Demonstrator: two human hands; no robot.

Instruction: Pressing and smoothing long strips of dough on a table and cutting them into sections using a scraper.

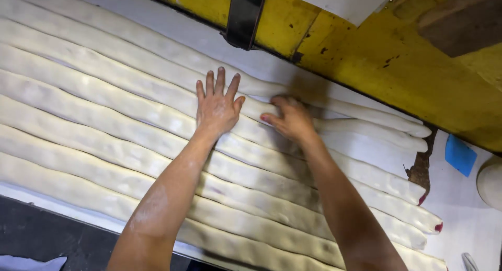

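— Left hand [217,106]?
— Flat, fingers spread, palm down on a long dough rope [130,106] among the many laid side by side across the white worktop [460,208].
— Right hand [290,119]?
— Just beside the left, fingers curled, pressing on the same far ropes; gripping or only resting, cannot tell.
— Around them?
— Yellow wall [366,56] along the worktop's far edge, with a black strap [243,17] hanging on it. Blue scraper [460,155] lying well right of the rope ends, near a pale dough lump [490,183] at the frame edge.
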